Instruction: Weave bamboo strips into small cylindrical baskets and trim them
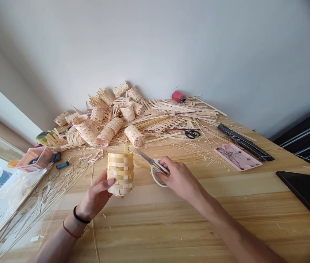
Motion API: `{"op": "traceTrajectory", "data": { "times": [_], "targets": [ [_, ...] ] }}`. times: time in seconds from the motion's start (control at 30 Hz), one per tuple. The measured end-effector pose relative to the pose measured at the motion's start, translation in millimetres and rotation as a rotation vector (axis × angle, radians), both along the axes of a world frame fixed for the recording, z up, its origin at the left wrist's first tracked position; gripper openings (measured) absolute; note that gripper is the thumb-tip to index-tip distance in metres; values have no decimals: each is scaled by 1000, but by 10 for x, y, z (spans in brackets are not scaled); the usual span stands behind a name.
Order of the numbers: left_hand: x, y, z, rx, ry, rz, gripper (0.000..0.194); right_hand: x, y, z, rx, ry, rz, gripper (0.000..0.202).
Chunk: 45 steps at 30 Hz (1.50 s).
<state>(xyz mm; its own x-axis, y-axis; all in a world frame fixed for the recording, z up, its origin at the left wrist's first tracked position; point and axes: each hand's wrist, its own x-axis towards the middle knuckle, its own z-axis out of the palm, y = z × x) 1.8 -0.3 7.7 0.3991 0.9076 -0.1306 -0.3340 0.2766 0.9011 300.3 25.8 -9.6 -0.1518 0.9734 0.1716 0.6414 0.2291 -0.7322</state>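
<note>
Left hand (98, 190): clamped on woven-strip basket (121, 171), axis upright.
Right hand (179, 177): gripping scissors (152, 161), tips just right of basket.

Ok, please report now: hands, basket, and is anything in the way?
Left hand holding basket upright. Right hand holding scissors beside it. Yellow strip between basket and scissors.

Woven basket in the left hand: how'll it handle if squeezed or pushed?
Probably light for its size: the woven basket is thin, flat strips, and the left hand alone supports it. The wall likely flexes under a hard squeeze, being woven rather than solid. The strip end jutting above its rim might snag.
</note>
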Motion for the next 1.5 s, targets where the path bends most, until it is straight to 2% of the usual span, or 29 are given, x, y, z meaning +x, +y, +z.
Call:
{"op": "traceTrajectory", "data": {
  "times": [0.1, 0.3, 0.47, 0.5, 0.53, 0.63, 0.67, 0.73, 0.83, 0.9, 0.93, 1.0, 1.1, 1.17, 1.3, 1.5],
  "targets": [
    [9, 1, -8, 23, 19, -5, 52, -10, 0, 11, 29, -18, 66, 9],
    [52, 1, 52, 38, 34, -5, 49, -44, -8, 4, 94, 5, 123, 23],
    [89, -2, 26, 32, 43, -11, 46, -52, -44, 88, 176, 53, 164, 17],
    [94, -6, 20, 25, 45, -19, 45, -57, -65, 109, 182, 91, 185, 21],
    [99, -12, 15, 18, 41, -30, 44, -65, -90, 125, 179, 143, 219, 35],
    [120, -46, 7, -2, -6, -90, 45, -116, -172, 128, 134, 280, 368, 118],
    [132, -62, 4, -9, -20, -121, 46, -140, -197, 116, 115, 300, 411, 138],
    [160, -93, -5, -27, -33, -191, 52, -186, -236, 87, 81, 325, 463, 154],
    [182, -114, -23, -24, 26, -248, 61, -219, -269, 66, 45, 358, 459, 147],
    [157, -105, -29, 83, 136, -188, 64, -210, -275, 75, 29, 381, 426, 140],
    [132, -95, -29, 177, 207, -147, 69, -200, -275, 82, 16, 386, 410, 138],
    [71, -76, -23, 423, 329, -86, 92, -176, -275, 95, -8, 377, 389, 134],
    [15, -66, -9, 764, 521, -101, 137, -160, -278, 104, -8, 334, 417, 132],
    [27, -78, -3, 910, 669, -125, 150, -167, -282, 107, 26, 308, 458, 131],
    [102, -108, -4, 1025, 841, -107, 141, -189, -290, 118, 69, 268, 505, 124],
    [122, -125, 10, 1015, 862, -80, 129, -209, -287, 88, 67, 235, 522, 131]
  ]
}}
